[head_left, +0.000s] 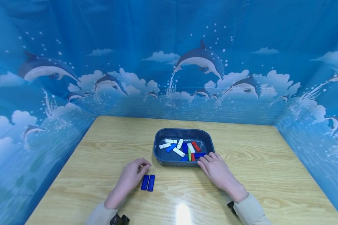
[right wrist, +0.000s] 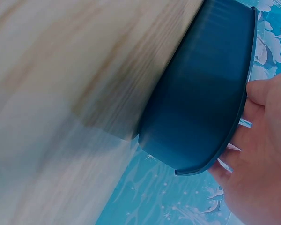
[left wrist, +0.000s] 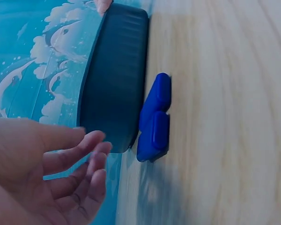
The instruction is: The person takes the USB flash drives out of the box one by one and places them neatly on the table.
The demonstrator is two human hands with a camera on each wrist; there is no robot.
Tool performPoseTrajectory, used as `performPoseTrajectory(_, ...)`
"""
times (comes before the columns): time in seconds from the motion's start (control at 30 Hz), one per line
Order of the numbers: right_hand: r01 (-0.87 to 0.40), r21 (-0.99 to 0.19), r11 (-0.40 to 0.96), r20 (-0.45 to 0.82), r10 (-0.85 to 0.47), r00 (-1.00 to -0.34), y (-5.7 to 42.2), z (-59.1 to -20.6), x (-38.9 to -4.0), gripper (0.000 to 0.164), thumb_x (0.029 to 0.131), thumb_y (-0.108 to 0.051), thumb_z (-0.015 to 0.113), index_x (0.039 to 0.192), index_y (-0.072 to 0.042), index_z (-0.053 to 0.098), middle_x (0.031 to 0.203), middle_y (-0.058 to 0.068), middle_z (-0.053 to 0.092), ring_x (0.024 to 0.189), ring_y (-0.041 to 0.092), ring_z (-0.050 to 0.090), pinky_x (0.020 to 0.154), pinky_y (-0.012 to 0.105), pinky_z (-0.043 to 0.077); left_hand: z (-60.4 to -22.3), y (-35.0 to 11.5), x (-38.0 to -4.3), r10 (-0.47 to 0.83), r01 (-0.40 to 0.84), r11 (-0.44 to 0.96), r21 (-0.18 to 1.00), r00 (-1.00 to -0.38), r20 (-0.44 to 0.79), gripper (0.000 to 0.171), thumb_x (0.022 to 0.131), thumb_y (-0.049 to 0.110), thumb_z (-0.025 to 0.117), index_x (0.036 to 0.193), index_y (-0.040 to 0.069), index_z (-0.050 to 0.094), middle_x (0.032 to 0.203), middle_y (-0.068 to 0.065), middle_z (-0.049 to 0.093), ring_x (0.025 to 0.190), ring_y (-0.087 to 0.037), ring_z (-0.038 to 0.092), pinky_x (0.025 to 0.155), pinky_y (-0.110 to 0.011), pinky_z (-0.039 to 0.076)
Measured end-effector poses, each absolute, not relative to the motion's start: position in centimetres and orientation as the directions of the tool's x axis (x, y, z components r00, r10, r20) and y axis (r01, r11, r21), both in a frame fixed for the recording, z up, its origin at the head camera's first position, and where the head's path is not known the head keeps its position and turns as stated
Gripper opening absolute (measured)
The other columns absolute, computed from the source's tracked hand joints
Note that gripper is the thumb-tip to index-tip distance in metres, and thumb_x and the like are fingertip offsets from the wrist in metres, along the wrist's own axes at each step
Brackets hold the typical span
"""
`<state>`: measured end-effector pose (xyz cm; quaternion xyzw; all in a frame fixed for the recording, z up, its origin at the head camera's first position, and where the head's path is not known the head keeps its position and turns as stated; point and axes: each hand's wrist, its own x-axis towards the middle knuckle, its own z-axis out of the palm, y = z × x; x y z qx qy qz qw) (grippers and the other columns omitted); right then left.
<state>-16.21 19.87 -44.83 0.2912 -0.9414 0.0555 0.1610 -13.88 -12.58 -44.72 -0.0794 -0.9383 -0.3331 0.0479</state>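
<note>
Two dark blue oblong pieces point(head_left: 148, 183) with rounded ends lie side by side on the table; the left wrist view shows these blue pieces point(left wrist: 155, 117) near the box. Just above them my left hand point(head_left: 134, 173) hovers, fingers loosely bent and nothing between them; the same hand point(left wrist: 61, 168) is apart from the pieces. My right hand point(head_left: 217, 170) reaches over the near right rim of a dark box point(head_left: 169, 163), its fingertips by a blue piece point(head_left: 199, 155) inside. In the right wrist view the box wall point(right wrist: 192, 93) hides those fingertips, so a hold cannot be seen.
Inside the box lie several white pieces point(head_left: 178, 152), red pieces point(head_left: 196, 146), other blue pieces point(head_left: 171, 148) and a slim green one point(head_left: 189, 154). A wooden table point(head_left: 242, 150) carries everything. Behind and beside it hangs a dolphin-print curtain point(head_left: 146, 40).
</note>
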Motion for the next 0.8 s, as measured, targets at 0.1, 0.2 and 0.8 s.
performPoseTrajectory(0.1, -0.568, -0.008, 0.823, 0.339, -0.532, -0.776, 19.9, -44.9, -16.2, 0.023, 0.095, -0.028, 0.05, 0.102, -0.013, 0.066, 0.092, -0.002, 0.065, 0.086, 0.017, 0.051, 0.083, 0.037, 0.042, -44.5, -12.8, -14.2, 0.071, 0.142, 0.72, 0.68, -0.989, 0.131, 0.006, 0.088, 0.021, 0.062, 0.089, 0.017, 0.067, 0.081, 0.007, 0.065, 0.069, -0.004, 0.057, 0.065, -0.023, 0.05)
performPoseTrajectory(0.2, -0.568, -0.006, 0.823, 0.341, -0.532, -0.775, 19.9, -44.9, -16.2, 0.022, 0.094, -0.028, 0.051, 0.101, -0.013, 0.066, 0.092, -0.002, 0.065, 0.085, 0.016, 0.051, 0.084, 0.038, 0.042, -44.2, -12.8, -14.5, 0.043, 0.121, 0.683, 0.721, -0.991, 0.126, 0.007, 0.089, 0.021, 0.061, 0.09, 0.017, 0.067, 0.08, 0.007, 0.066, 0.07, -0.004, 0.059, 0.066, -0.023, 0.051)
performPoseTrajectory(0.8, -0.548, -0.024, 0.836, 0.312, -0.514, -0.799, 19.8, -44.9, -16.2, 0.023, 0.095, -0.029, 0.05, 0.103, -0.014, 0.066, 0.094, -0.002, 0.065, 0.087, 0.016, 0.05, 0.085, 0.037, 0.041, -40.2, -9.1, -19.4, 0.074, 0.195, 0.714, 0.673, -0.976, 0.204, 0.012, 0.091, 0.025, 0.057, 0.095, 0.016, 0.065, 0.082, 0.006, 0.064, 0.074, -0.009, 0.06, 0.063, -0.024, 0.051)
